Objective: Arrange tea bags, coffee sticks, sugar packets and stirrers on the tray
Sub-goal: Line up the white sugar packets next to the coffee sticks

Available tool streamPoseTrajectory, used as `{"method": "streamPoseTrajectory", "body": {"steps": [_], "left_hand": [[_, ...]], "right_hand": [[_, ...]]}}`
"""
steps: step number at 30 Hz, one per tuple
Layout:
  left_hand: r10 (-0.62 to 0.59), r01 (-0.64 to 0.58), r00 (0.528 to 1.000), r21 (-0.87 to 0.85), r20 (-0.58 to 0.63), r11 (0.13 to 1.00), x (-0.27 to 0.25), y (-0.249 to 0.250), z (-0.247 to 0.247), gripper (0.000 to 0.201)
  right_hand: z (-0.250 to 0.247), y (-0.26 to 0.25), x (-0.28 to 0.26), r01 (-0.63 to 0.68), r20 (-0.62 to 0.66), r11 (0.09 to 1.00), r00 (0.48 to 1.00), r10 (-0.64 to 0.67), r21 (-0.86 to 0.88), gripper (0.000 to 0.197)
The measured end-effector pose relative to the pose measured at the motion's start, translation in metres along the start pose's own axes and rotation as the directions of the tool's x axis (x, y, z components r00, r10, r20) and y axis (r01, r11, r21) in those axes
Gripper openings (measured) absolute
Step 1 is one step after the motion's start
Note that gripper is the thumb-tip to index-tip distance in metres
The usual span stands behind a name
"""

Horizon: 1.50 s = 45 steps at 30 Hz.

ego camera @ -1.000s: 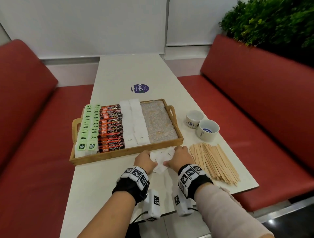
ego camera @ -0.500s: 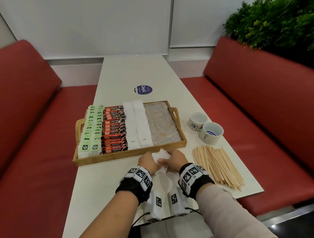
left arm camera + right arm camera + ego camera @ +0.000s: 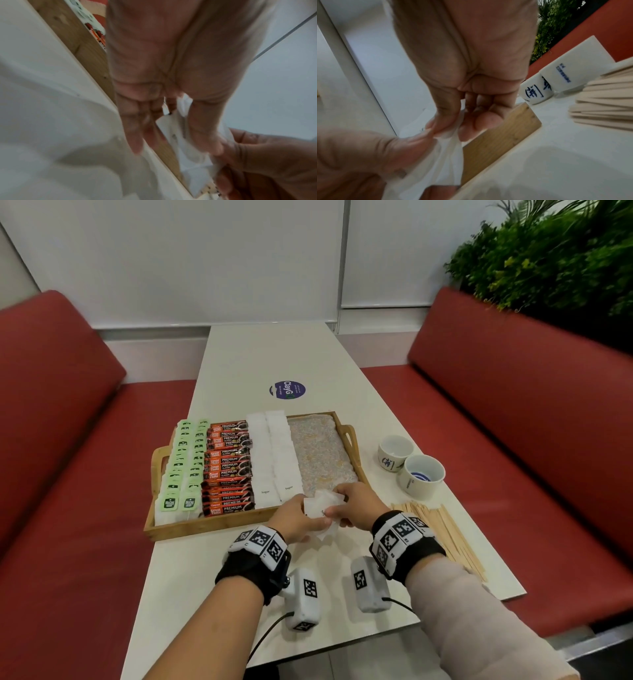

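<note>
A wooden tray (image 3: 212, 525) holds rows of green tea bags (image 3: 185, 470), orange coffee sticks (image 3: 227, 470) and white sugar packets (image 3: 274, 457); its right part shows a bare speckled liner (image 3: 322, 453). Both hands hold a bunch of white sugar packets (image 3: 320, 505) just above the tray's front rim. My left hand (image 3: 291, 518) grips the bunch from the left, thumb on top (image 3: 204, 136). My right hand (image 3: 356, 505) pinches the packets (image 3: 447, 148) between thumb and fingers. A pile of wooden stirrers (image 3: 442, 529) lies on the table right of my right wrist.
Two small white cups (image 3: 394, 451) (image 3: 423, 475) stand on the table right of the tray. A round purple sticker (image 3: 287, 390) sits beyond the tray. Red bench seats (image 3: 513, 422) flank the white table (image 3: 260, 354); a green plant (image 3: 548, 258) is at the far right.
Both hands gathered the loose sugar packets off the table and lifted them forward to the tray's front rim. The head view has shifted closer.
</note>
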<state>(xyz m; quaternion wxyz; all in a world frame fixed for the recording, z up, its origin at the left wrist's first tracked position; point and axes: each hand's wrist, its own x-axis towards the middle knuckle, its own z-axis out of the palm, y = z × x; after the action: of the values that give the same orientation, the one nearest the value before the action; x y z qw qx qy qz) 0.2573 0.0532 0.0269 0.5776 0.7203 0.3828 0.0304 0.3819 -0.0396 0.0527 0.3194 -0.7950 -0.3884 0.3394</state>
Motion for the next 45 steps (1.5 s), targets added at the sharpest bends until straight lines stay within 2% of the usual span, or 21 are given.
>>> {"method": "streamPoseTrajectory", "body": {"steps": [3, 5, 8, 11, 16, 20, 26, 29, 32, 35, 39, 45], "left_hand": [[0.033, 0.004, 0.99, -0.26, 0.136, 0.966, -0.007, 0.007, -0.002, 0.039], [0.094, -0.022, 0.98, -0.375, 0.175, 0.927, -0.008, 0.01, -0.003, 0.038], [0.136, -0.07, 0.985, -0.474, 0.107, 0.878, -0.006, 0.013, -0.003, 0.041], [0.156, -0.126, 0.988, -0.523, 0.014, 0.843, -0.004, 0.014, -0.004, 0.038], [0.154, -0.179, 0.984, -0.563, -0.092, 0.807, 0.0, 0.015, -0.017, 0.037], [0.139, -0.174, 0.985, -0.619, -0.106, 0.766, 0.003, 0.017, -0.031, 0.03], [0.038, -0.139, 0.987, -0.712, -0.157, 0.689, 0.013, 0.015, -0.057, 0.03], [-0.008, -0.151, 0.976, -0.701, -0.218, 0.697, 0.02, 0.01, -0.07, 0.03], [-0.058, -0.193, 0.939, -0.661, -0.339, 0.725, 0.029, 0.003, -0.085, 0.028], [-0.132, -0.208, 0.901, -0.678, -0.414, 0.705, 0.039, -0.003, -0.099, 0.027], [-0.15, -0.212, 0.888, -0.676, -0.435, 0.706, 0.05, -0.008, -0.105, 0.031], [-0.127, -0.212, 0.892, -0.65, -0.434, 0.73, 0.057, -0.008, -0.104, 0.027]], "right_hand": [[-0.005, -0.005, 0.0, 0.04, -0.007, 0.999, 0.999, -0.04, 0.012, 0.02], [-0.006, -0.009, 0.003, 0.064, -0.046, 0.997, 0.997, -0.062, 0.049, 0.019], [-0.002, -0.011, 0.009, 0.075, -0.159, 0.984, 0.986, -0.049, 0.164, 0.02], [0.003, -0.014, 0.014, 0.057, -0.268, 0.957, 0.963, 0.022, 0.285, 0.029], [0.009, -0.024, 0.018, 0.067, -0.249, 0.922, 0.968, 0.032, 0.381, 0.03], [0.012, -0.034, 0.027, 0.072, -0.263, 0.899, 0.964, 0.049, 0.432, 0.024], [0.02, -0.051, 0.051, 0.099, -0.303, 0.885, 0.952, 0.048, 0.454, 0.017], [0.026, -0.057, 0.066, 0.113, -0.312, 0.897, 0.95, 0.029, 0.428, 0.016], [0.029, -0.057, 0.08, 0.094, -0.345, 0.921, 0.937, 0.046, 0.377, 0.016], [0.032, -0.05, 0.092, 0.027, -0.319, 0.963, 0.946, 0.063, 0.269, 0.02], [0.04, -0.04, 0.099, -0.082, -0.19, 0.991, 0.977, 0.101, 0.103, 0.023], [0.044, -0.036, 0.102, -0.147, -0.107, 0.987, 0.984, 0.14, -0.06, 0.027]]}}
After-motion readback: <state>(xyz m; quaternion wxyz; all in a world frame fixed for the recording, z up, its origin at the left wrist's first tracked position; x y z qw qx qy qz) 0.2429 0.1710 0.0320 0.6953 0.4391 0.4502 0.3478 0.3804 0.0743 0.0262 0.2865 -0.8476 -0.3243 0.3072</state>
